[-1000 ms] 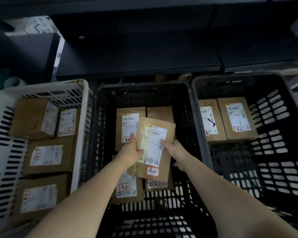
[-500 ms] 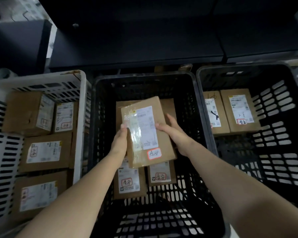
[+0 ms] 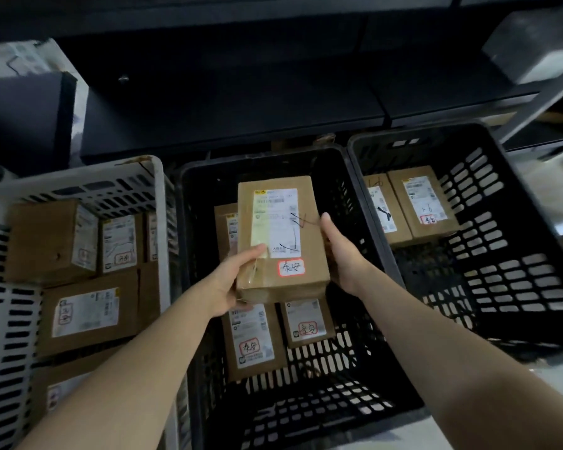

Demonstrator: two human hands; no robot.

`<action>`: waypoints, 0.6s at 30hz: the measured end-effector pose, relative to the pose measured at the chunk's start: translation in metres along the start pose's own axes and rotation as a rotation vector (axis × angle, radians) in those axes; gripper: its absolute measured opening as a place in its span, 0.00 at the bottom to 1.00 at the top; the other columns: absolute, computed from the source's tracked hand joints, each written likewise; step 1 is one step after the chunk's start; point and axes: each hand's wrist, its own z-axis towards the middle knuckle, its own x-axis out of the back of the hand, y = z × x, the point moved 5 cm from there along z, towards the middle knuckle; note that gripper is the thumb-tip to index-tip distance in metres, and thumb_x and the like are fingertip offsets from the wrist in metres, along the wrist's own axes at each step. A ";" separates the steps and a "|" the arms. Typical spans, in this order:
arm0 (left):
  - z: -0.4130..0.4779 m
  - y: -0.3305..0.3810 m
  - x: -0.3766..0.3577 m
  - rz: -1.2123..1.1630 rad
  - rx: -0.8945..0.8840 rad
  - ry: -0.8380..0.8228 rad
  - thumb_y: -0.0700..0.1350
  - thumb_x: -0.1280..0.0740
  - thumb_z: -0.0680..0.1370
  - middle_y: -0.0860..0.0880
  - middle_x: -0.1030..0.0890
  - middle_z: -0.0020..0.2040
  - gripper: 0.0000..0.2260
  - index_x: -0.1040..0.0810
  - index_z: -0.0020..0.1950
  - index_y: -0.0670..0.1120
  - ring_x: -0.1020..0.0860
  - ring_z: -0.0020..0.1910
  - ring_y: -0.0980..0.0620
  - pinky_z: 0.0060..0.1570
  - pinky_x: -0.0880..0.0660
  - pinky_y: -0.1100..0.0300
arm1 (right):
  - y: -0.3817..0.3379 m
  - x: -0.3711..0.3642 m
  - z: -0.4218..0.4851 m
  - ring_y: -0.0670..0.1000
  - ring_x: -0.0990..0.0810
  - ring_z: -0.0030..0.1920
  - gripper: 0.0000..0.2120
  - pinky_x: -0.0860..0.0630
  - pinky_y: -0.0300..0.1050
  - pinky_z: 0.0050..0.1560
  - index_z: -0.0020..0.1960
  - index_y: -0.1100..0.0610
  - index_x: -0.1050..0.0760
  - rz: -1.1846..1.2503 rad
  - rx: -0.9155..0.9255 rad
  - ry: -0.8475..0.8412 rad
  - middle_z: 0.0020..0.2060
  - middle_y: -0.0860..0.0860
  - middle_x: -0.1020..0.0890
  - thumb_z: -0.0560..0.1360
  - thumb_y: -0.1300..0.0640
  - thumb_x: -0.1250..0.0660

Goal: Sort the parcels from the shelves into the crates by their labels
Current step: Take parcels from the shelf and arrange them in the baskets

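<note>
Cardboard parcel (image 3: 281, 238): held label-up over the middle crate (image 3: 202, 222), long side pointing away from the person, with a red-edged handwritten sticker (image 3: 291, 267) at its near right corner.
Left grip (image 3: 238, 274): pinches the parcel's near left corner, thumb on the top face, fingers underneath.
Right grip (image 3: 342, 254): lies against the parcel's right edge with one digit straight along it. The other digits are hidden under the parcel, so I cannot tell if they are curled or flat.
Parcel to grips: sits between the two, its near half inside them and its far half reaching past the fingertips.
Middle crate: black, with boxes (image 3: 252, 339) lying flat on its floor below the parcel.
White crate (image 3: 78, 175): just left of the middle one, packed with boxes.
Right crate (image 3: 413, 131): black, with two boxes side by side at its far left.
Shelf (image 3: 228, 108): dark, behind the crates.
</note>
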 end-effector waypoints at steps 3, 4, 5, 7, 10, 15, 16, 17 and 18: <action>0.000 0.005 0.009 -0.060 -0.197 0.120 0.51 0.32 0.75 0.50 0.20 0.58 0.26 0.36 0.70 0.61 0.21 0.51 0.51 0.44 0.27 0.52 | 0.009 0.011 -0.006 0.57 0.31 0.70 0.31 0.36 0.52 0.71 0.73 0.55 0.33 -0.300 0.024 0.161 0.69 0.54 0.27 0.78 0.37 0.45; 0.001 0.008 0.012 -0.073 -0.264 0.167 0.49 0.32 0.75 0.52 0.21 0.59 0.27 0.38 0.72 0.61 0.22 0.51 0.53 0.42 0.27 0.55 | 0.016 0.016 -0.007 0.57 0.30 0.68 0.26 0.33 0.50 0.68 0.72 0.57 0.33 -0.472 0.033 0.211 0.68 0.56 0.27 0.81 0.43 0.44; 0.001 0.010 0.016 -0.085 -0.317 0.205 0.48 0.32 0.75 0.53 0.22 0.60 0.29 0.40 0.73 0.61 0.22 0.51 0.55 0.41 0.27 0.56 | 0.025 0.019 -0.007 0.58 0.27 0.66 0.23 0.30 0.50 0.66 0.71 0.58 0.31 -0.640 0.033 0.228 0.66 0.58 0.25 0.81 0.47 0.42; 0.007 0.011 0.024 -0.080 -0.383 0.260 0.47 0.31 0.75 0.53 0.23 0.63 0.32 0.43 0.75 0.60 0.22 0.52 0.57 0.41 0.27 0.59 | 0.050 0.017 -0.003 0.58 0.26 0.62 0.19 0.27 0.52 0.62 0.68 0.56 0.29 -0.898 -0.030 0.182 0.64 0.59 0.26 0.79 0.51 0.38; 0.020 0.004 0.030 -0.056 -0.388 0.315 0.47 0.30 0.74 0.52 0.25 0.65 0.36 0.46 0.76 0.59 0.22 0.52 0.57 0.43 0.26 0.61 | 0.088 0.003 0.006 0.61 0.34 0.66 0.23 0.30 0.55 0.65 0.69 0.53 0.34 -1.085 -0.147 0.107 0.67 0.58 0.36 0.76 0.49 0.35; 0.042 -0.011 0.030 -0.038 -0.342 0.381 0.50 0.28 0.73 0.51 0.25 0.65 0.38 0.46 0.76 0.58 0.22 0.55 0.51 0.49 0.24 0.55 | 0.117 -0.022 0.027 0.65 0.49 0.74 0.48 0.39 0.67 0.67 0.78 0.46 0.58 -1.175 -0.219 0.113 0.75 0.61 0.56 0.71 0.46 0.28; 0.045 -0.013 0.030 -0.056 -0.331 0.387 0.50 0.29 0.73 0.51 0.24 0.63 0.36 0.45 0.76 0.58 0.21 0.53 0.52 0.45 0.24 0.57 | 0.122 -0.025 0.031 0.66 0.53 0.75 0.52 0.42 0.70 0.68 0.77 0.44 0.63 -1.197 -0.217 0.116 0.75 0.62 0.61 0.70 0.46 0.27; 0.046 -0.015 0.031 -0.073 -0.321 0.397 0.51 0.30 0.74 0.51 0.23 0.62 0.35 0.44 0.76 0.57 0.21 0.51 0.53 0.42 0.25 0.59 | 0.125 -0.027 0.033 0.67 0.55 0.75 0.54 0.44 0.72 0.68 0.77 0.43 0.66 -1.206 -0.208 0.127 0.75 0.63 0.64 0.70 0.46 0.26; 0.048 -0.016 0.032 -0.093 -0.316 0.406 0.51 0.30 0.74 0.51 0.22 0.60 0.33 0.43 0.75 0.57 0.21 0.50 0.54 0.41 0.26 0.59 | 0.129 -0.028 0.036 0.67 0.56 0.75 0.56 0.45 0.74 0.68 0.76 0.41 0.68 -1.196 -0.202 0.138 0.74 0.63 0.66 0.69 0.46 0.26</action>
